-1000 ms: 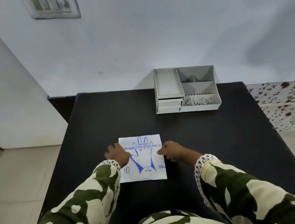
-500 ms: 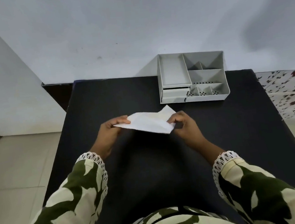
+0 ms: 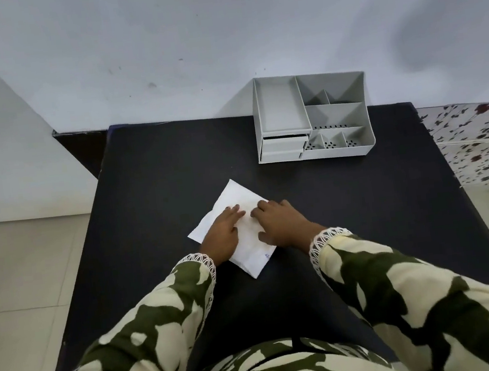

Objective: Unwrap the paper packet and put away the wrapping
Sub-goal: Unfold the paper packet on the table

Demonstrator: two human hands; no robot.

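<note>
Lowered from mid-air, the paper packet (image 3: pixel 239 204) is now lying flat on the black table (image 3: pixel 150 178), blank side up, rotated corner-forward. Left hand (image 3: pixel 221 234) and right hand (image 3: pixel 282 224) are pressing it, fingers extended flat, gripping nothing. Grey organizer (image 3: pixel 312 117) is sitting well apart at the far edge; bare tabletop is surrounding the packet.

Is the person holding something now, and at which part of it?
Nothing is gripped. Both hands, left hand and right hand, lie flat on the middle of the white paper packet, pressing it on the black table.
</note>
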